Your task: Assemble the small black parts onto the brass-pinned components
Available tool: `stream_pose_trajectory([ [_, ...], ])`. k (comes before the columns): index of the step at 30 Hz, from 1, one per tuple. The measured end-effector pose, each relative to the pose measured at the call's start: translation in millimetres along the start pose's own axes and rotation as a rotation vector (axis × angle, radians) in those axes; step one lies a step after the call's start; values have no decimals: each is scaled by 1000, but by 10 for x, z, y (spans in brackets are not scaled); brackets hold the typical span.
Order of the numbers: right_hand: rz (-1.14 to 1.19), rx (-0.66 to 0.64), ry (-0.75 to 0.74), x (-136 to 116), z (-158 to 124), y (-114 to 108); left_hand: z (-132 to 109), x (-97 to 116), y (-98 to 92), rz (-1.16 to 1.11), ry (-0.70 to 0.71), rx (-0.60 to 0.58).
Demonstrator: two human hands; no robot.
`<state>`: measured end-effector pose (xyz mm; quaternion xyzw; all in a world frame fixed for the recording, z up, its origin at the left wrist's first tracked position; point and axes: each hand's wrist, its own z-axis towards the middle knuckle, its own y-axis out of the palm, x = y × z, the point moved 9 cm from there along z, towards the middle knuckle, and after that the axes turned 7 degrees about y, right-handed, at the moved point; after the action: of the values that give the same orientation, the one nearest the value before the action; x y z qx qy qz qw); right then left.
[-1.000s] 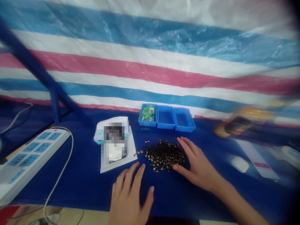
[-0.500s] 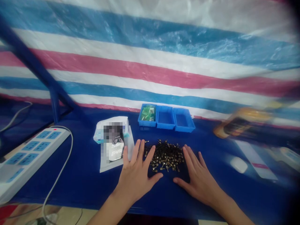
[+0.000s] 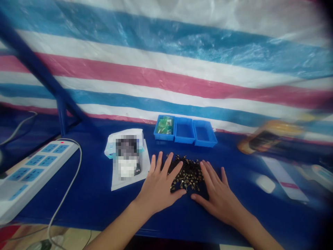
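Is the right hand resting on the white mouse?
No, the right hand lies at the edge of the pile of small dark screws, apart from the white mouse further right.

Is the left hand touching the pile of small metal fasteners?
Touching: the head view shows the left hand with fingers lying on the pile of fasteners.

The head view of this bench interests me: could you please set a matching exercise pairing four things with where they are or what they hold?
Things:
1. Left hand
2. Right hand
3. White power strip
4. Leftmost blue parts bin

Places or contents:
A. Holds green packets
B. Lies at the left of the blue bench
C. Rests at the pile's right side
D. Rests at the left side of the pile of small metal fasteners

Pairs: 1-D, 2-C, 3-B, 4-A.
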<state>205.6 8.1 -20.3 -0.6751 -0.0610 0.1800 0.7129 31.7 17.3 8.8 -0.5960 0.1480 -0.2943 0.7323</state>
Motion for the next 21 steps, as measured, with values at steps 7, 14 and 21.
stream_pose_trajectory([
  [7,-8,-28,-34,-31,55,4,107,36,69,-105,96,-81],
  [14,3,-27,-76,-70,114,5,167,81,49,-159,137,-57],
  [21,-5,-48,-93,-91,184,12,260,110,34,-196,146,-49],
])
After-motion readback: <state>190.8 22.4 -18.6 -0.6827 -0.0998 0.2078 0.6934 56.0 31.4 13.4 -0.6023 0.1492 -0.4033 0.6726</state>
